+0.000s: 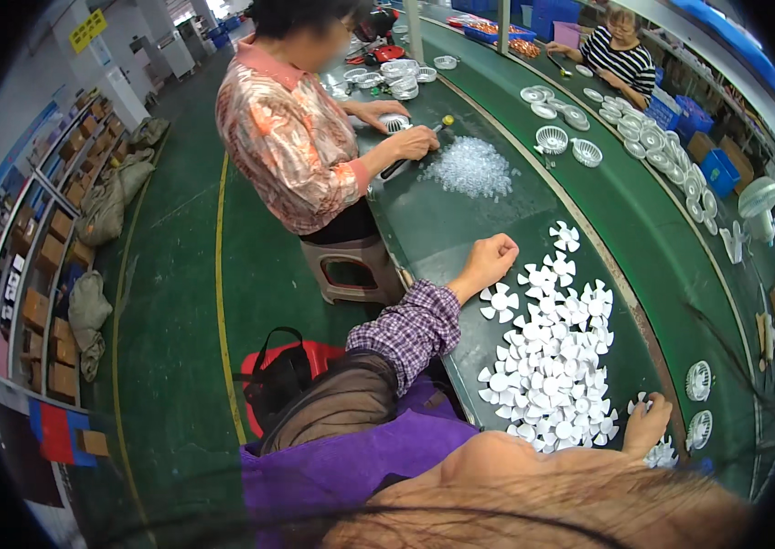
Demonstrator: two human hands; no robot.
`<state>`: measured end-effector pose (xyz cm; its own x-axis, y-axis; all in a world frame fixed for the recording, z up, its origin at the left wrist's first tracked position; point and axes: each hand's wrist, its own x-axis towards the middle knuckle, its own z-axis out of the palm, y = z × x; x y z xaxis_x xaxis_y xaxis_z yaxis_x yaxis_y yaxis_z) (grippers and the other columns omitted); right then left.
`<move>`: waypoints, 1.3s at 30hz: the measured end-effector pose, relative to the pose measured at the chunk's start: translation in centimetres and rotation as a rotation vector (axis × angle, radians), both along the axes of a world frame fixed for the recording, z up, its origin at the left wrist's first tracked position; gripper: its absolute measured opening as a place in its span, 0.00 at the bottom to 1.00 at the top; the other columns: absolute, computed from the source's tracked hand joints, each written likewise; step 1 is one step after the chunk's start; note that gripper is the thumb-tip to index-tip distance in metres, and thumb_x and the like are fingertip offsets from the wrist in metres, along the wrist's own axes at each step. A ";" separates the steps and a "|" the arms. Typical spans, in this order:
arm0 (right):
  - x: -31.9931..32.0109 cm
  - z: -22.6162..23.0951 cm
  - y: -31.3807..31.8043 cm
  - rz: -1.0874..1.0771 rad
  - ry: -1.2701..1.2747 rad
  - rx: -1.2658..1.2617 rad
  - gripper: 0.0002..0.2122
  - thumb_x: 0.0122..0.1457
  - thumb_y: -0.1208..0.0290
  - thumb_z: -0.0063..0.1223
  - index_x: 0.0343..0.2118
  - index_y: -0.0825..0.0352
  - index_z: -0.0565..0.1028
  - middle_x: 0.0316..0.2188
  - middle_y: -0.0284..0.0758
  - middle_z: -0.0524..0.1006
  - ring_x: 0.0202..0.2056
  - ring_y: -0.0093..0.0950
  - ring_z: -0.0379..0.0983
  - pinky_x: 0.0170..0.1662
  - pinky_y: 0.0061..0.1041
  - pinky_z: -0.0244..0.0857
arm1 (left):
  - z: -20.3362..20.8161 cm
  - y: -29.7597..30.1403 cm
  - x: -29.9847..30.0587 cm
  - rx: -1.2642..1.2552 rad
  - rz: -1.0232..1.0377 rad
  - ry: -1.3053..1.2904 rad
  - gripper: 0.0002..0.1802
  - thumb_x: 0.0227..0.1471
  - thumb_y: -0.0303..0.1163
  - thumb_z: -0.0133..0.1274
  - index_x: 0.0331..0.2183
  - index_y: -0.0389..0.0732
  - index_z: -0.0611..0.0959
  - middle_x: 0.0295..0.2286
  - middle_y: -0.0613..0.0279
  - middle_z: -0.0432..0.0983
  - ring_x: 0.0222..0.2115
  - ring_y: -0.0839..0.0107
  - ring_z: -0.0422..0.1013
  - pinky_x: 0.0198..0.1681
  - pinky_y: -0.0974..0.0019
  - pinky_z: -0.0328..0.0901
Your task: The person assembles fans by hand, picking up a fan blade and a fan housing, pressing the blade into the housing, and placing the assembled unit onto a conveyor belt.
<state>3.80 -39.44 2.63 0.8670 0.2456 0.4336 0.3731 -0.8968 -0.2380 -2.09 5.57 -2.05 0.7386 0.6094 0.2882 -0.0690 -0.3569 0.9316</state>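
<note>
A large pile of small white plastic fan blades (552,366) covers the dark green tabletop in front of me. My left hand (491,260) is above the table beyond the pile's far left edge, its fingers curled together. Whatever may be between them is hidden. One loose fan blade (500,303) lies just on the near side of that hand. At the lower right, my right hand (648,424) has its fingers closed on a white fan blade (639,401). Beside its wrist sits a white slatted part (662,452), partly cut off from sight.
A co-worker (291,137) sits at the far left with a tool by a heap of small clear pieces (472,168). Past a metal rail runs a green conveyor belt (625,220), carrying round white grilles (699,381). Another person (620,55) works across it.
</note>
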 end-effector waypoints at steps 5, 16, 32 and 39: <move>0.5 -0.9 -0.8 -0.142 0.150 -0.132 0.13 0.49 0.71 0.56 0.39 0.67 0.73 0.37 0.43 0.69 0.40 0.43 0.69 0.41 0.40 0.64 | 0.1 -0.1 0.0 0.042 0.048 0.005 0.08 0.48 0.32 0.54 0.26 0.36 0.80 0.18 0.58 0.77 0.20 0.68 0.74 0.26 0.65 0.67; 2.1 -2.7 -2.0 -0.134 0.147 0.032 0.13 0.49 0.71 0.56 0.37 0.72 0.71 0.36 0.46 0.70 0.39 0.43 0.68 0.43 0.38 0.63 | -0.2 0.1 0.0 0.208 0.172 -0.130 0.09 0.48 0.33 0.52 0.27 0.36 0.80 0.20 0.57 0.78 0.18 0.68 0.75 0.24 0.66 0.69; 1.9 -2.8 -3.6 -0.337 0.173 -0.096 0.24 0.53 0.53 0.54 0.40 0.74 0.74 0.37 0.52 0.76 0.37 0.49 0.73 0.43 0.42 0.66 | 1.6 -0.6 0.9 0.057 0.082 -0.187 0.09 0.42 0.35 0.52 0.24 0.40 0.82 0.23 0.49 0.77 0.26 0.54 0.76 0.31 0.56 0.69; 0.8 -4.9 1.8 -0.308 -0.012 0.123 0.18 0.48 0.63 0.56 0.37 0.72 0.74 0.32 0.46 0.73 0.36 0.44 0.70 0.41 0.39 0.64 | 2.4 5.5 -1.3 -0.560 -0.314 0.370 0.09 0.51 0.29 0.51 0.31 0.31 0.79 0.24 0.53 0.79 0.20 0.67 0.77 0.18 0.65 0.71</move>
